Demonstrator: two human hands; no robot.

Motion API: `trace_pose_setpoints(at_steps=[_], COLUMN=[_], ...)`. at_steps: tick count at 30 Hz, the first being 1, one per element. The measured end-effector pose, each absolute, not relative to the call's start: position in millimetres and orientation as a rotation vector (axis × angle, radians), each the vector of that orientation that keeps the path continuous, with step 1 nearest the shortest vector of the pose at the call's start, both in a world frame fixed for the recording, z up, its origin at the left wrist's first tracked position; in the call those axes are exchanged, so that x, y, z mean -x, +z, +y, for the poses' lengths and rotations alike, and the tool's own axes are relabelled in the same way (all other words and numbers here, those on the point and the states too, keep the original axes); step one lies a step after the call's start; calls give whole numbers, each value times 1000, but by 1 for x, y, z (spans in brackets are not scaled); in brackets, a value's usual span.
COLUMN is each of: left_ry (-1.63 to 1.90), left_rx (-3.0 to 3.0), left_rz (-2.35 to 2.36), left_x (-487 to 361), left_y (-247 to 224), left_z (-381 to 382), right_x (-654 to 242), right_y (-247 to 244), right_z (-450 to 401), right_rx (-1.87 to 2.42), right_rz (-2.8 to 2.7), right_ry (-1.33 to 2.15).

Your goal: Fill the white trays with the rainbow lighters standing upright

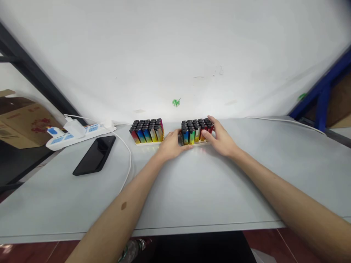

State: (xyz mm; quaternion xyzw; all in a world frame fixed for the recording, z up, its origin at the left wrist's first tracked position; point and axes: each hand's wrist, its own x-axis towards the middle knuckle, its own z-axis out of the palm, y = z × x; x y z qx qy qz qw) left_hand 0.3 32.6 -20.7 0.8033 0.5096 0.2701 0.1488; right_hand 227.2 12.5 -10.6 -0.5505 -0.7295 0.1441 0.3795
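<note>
Two white trays of upright, colourful lighters with black tops stand near the wall. The left tray of lighters [147, 131] looks full along its front row. Around the right tray of lighters [192, 136] are both hands. My left hand [172, 145] grips its left side, thumb along the front lower edge. On its right side is my right hand [219, 138], thumb at the front and fingers behind the right end. The front row of that tray has lighters at the left and a gap towards the right.
A black phone [95, 155] lies on the grey table [208, 193] at the left. Behind it is a white power strip [79, 136] with plugs and a white cable [129, 157]. A cardboard box [30, 122] stands far left. Another cable [285, 119] runs along the back right.
</note>
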Motion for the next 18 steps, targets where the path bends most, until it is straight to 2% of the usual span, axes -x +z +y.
trace_pose_setpoints(at_steps=[5,12,18], left_ry=[763,603,581], left_rx=[-2350,-2386,-2400], left_rz=[1397,1242,1118], left_x=[2,-10,-21], left_y=[-16,-2,1], left_z=[26,-1,-15], right_x=[-233,-238,-234], right_y=[-5,19,40], right_z=[5,-19,-43], right_rx=[1383,1298,1451], right_rz=[-1883,-2085,-2256], right_ry=[374,67,-32])
